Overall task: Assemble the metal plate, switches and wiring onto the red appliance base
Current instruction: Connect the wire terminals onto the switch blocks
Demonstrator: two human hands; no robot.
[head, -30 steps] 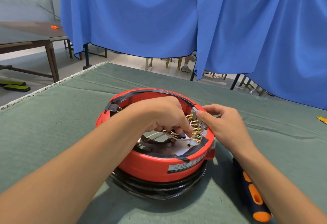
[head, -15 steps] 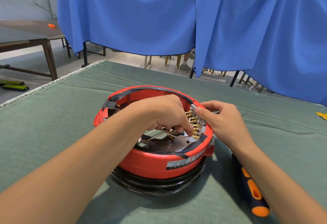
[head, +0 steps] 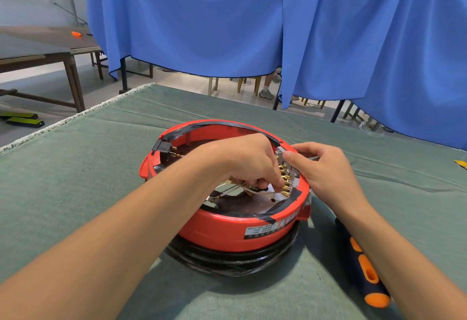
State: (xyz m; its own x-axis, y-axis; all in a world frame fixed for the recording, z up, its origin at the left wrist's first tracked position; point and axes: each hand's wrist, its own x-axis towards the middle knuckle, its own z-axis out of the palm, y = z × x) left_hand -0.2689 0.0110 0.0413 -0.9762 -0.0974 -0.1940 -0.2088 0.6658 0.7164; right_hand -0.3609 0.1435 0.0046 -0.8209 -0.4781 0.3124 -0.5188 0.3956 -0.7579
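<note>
The round red appliance base (head: 227,228) sits upside down on the green cloth, a black ring beneath it. Inside lies a shiny metal plate (head: 274,197) with thin wires (head: 227,189) across it. A switch block with brass terminals (head: 285,178) stands against the right inner wall. My left hand (head: 247,160) reaches into the base, fingertips pinched on a wire connector by the lower terminals. My right hand (head: 321,165) grips the switch block and rim from outside, thumb on top. A black switch (head: 161,146) sits at the left rim.
A screwdriver with a dark blue and orange handle (head: 364,266) lies on the cloth right of the base, under my right forearm. A blue curtain (head: 252,16) hangs behind the table. A wooden table (head: 45,52) stands at the far left; a yellow object (head: 461,163) lies at the right edge.
My left fingertips have shifted slightly lower along the terminal row. The right hand stays on the switch block. The view has moved a little.
</note>
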